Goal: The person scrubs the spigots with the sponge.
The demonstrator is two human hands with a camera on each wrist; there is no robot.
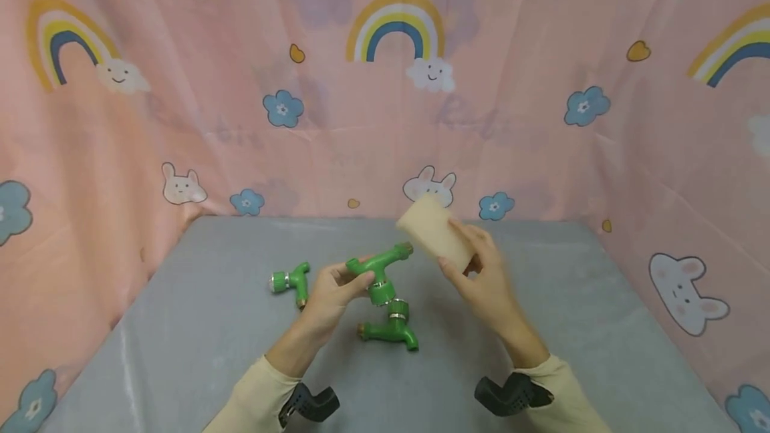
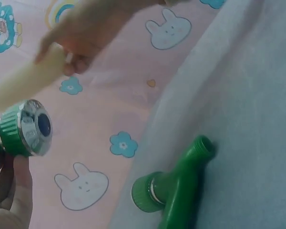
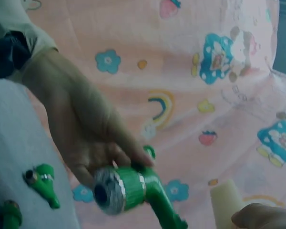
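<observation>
My left hand (image 1: 327,299) holds a green faucet (image 1: 380,267) between thumb and fingers, raised over the table with its ribbed cap pointing downward. In the right wrist view this faucet (image 3: 133,186) shows a silver ring around the cap's end. My right hand (image 1: 490,282) pinches a cream sponge (image 1: 436,229) by its lower end. It tilts up and left, close to the faucet's threaded end but apart from it in the head view. Another green faucet (image 1: 391,331) lies on the table just below the held one. A third green faucet (image 1: 295,280) lies left of my left hand.
The grey table (image 1: 198,339) extends to a pink patterned curtain (image 1: 361,132) at the back and both sides. A dark wrist mount (image 1: 309,403) is on the left sleeve, and a second mount (image 1: 511,394) is on the right.
</observation>
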